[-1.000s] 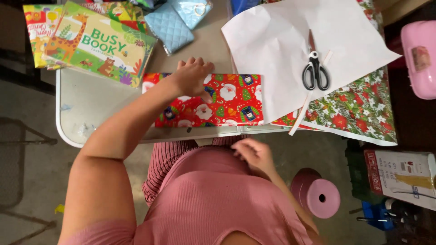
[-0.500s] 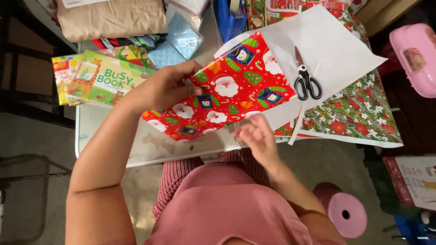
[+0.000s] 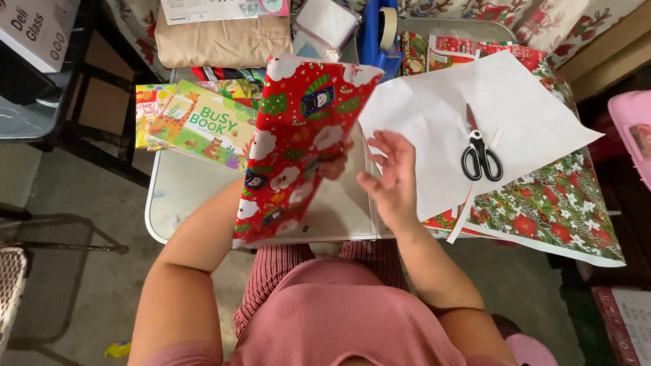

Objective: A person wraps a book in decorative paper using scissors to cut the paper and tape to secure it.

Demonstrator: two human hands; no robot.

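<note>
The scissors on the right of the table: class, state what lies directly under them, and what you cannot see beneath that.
The scissors lie on a white sheet of paper. That sheet overlaps floral wrapping paper. Whatever lies beneath the white sheet's middle is covered.

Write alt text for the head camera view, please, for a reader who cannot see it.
A seated person's left hand lifts a flat gift in red festive wrapping paper above a small grey table; the right hand is open beside it. Black-handled scissors lie on a white paper sheet.
</note>
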